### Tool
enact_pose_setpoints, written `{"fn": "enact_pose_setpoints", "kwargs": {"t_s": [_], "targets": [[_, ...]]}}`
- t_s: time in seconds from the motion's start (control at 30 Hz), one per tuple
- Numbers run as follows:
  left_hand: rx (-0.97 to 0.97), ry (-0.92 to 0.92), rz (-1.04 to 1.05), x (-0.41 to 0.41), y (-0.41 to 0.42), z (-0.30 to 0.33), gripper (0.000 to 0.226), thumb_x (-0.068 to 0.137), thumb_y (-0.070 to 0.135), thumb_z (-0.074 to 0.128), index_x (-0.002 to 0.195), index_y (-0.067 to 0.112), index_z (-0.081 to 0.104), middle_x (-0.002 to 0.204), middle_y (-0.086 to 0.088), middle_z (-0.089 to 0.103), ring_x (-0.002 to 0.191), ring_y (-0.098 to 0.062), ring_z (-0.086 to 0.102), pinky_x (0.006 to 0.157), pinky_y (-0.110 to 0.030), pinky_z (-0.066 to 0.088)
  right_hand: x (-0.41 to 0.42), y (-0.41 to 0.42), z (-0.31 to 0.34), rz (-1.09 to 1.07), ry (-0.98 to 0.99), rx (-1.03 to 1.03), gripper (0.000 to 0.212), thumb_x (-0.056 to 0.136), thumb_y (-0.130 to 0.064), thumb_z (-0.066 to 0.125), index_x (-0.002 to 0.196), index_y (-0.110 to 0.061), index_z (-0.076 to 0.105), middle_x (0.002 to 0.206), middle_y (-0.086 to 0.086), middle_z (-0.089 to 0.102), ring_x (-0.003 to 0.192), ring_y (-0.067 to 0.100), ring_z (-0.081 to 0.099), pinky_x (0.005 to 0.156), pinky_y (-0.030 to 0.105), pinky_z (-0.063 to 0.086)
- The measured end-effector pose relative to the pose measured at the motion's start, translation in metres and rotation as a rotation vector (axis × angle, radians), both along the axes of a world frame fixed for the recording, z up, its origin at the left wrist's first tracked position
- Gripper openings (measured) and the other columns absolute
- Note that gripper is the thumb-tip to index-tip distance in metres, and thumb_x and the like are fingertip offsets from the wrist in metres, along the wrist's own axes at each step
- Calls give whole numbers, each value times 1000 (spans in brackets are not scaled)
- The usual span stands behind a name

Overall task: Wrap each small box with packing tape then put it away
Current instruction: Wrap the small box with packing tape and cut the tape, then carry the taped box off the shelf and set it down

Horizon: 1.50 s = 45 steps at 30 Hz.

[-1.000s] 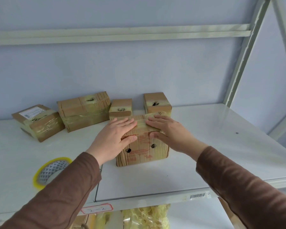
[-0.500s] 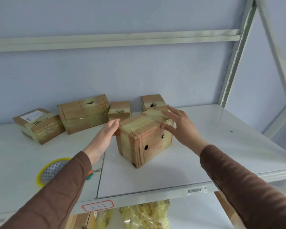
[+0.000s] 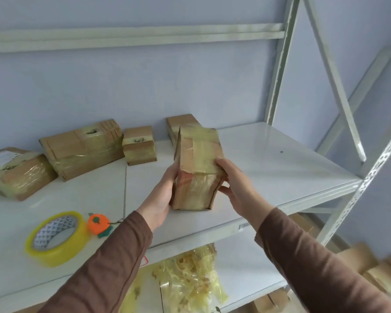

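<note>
Tape-wrapped box [image 3: 198,168] held between both hands over the middle of the white shelf [image 3: 269,159]; whether its near lower edge touches the shelf surface cannot be told. Long axis runs roughly away from the viewer, far end pointing toward the back wall and raised, so the box sits tilted with its broad taped face up. Near end face points toward the camera and slightly down; glossy tape bands cross both visible faces. Left hand [image 3: 161,195] lies flat against the left side, fingers straight and together, mostly hidden behind the box. Right hand [image 3: 237,186] grips the right side: fingers curled over the top right edge, thumb against the near end face. Behind the held box, a small taped box [image 3: 183,124] partly hidden by it. Further left along the wall: another small taped box [image 3: 139,145], a longer taped box [image 3: 81,149], and a flat labelled parcel [image 3: 16,172] at the far left. Roll of packing tape [image 3: 55,237] lies flat at the shelf's front left, an orange cutter [image 3: 97,223] just beside it. Crumpled yellowish tape scraps [image 3: 190,276] sit on the shelf below.
</note>
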<state>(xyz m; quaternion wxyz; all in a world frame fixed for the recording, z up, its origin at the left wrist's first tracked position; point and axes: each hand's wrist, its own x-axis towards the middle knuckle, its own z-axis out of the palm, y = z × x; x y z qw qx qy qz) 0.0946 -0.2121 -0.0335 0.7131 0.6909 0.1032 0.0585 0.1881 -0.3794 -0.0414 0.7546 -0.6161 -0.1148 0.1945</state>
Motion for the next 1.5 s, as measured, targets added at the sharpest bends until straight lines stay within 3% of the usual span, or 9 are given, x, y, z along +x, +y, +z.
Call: {"fn": "enact_pose_setpoints", "kwargs": {"t_s": [0.17, 0.4, 0.53, 0.67, 0.93, 1.1, 1.27, 1.43, 1.5], "targets": [[33, -270, -25, 10, -34, -9, 55, 96, 43, 67, 148, 38, 50, 152, 8, 47, 136, -5, 51, 105, -27, 50, -21, -49, -8, -251, -7, 227, 27, 98, -18, 54, 94, -26, 80, 89, -6, 74, 77, 6, 66, 70, 22, 53], [-18, -215, -165, 16, -126, -31, 93, 81, 24, 86, 153, 39, 29, 132, 13, 64, 116, 2, 64, 92, -26, 56, -60, -163, -31, -572, 4, 312, 37, 105, -12, 40, 131, -24, 64, 117, 9, 70, 91, 19, 68, 77, 34, 55], [-26, -210, -303, 18, -195, -42, 70, 82, 14, 84, 142, 30, 51, 122, 11, 71, 109, -2, 68, 82, -20, 57, -87, -228, -41, -738, -23, 217, 25, 110, -17, 39, 130, -23, 53, 114, 15, 66, 77, 14, 72, 60, 24, 57], [-46, -178, -412, 18, -270, -62, 62, 86, 10, 80, 135, 36, 53, 117, 16, 72, 109, -4, 69, 82, -20, 57, -112, -297, -64, -852, -24, 79, 21, 111, -26, 41, 125, -23, 56, 125, 14, 66, 92, 19, 74, 68, 26, 59], [-53, 55, -574, 14, -430, -127, 74, 92, 9, 75, 150, 40, 40, 131, 4, 66, 116, -14, 68, 94, -31, 59, -157, -441, -138, -897, 126, -62, 40, 106, -42, 50, 146, -37, 52, 140, -9, 63, 129, 11, 58, 114, 44, 44], [-34, 137, -603, 18, -508, -169, 77, 92, 10, 73, 153, 40, 37, 126, 11, 71, 118, -9, 66, 103, -35, 53, -158, -509, -169, -828, 202, -33, 34, 106, -44, 46, 139, -46, 57, 131, -23, 66, 122, -3, 61, 107, 32, 44], [-3, 276, -582, 33, -559, -215, 73, 92, 13, 75, 150, 32, 35, 132, 3, 67, 122, -14, 64, 111, -42, 47, -142, -556, -217, -871, 372, 7, 46, 104, -51, 48, 143, -27, 47, 136, -4, 64, 129, 15, 58, 117, 46, 38], [26, 400, -594, 69, -611, -258, 65, 89, 12, 77, 139, 20, 36, 133, -3, 64, 121, -18, 63, 111, -43, 47, -113, -603, -254, -878, 472, -24, 63, 92, -65, 61, 138, -25, 43, 129, -3, 67, 120, 15, 61, 91, 33, 45], [38, 436, -624, 88, -630, -275, 60, 90, 11, 77, 135, 20, 39, 133, -2, 64, 119, -18, 64, 108, -43, 49, -98, -622, -271, -867, 471, -38, 63, 95, -53, 65, 145, -23, 40, 133, -3, 66, 123, 15, 61, 103, 38, 47]]}}
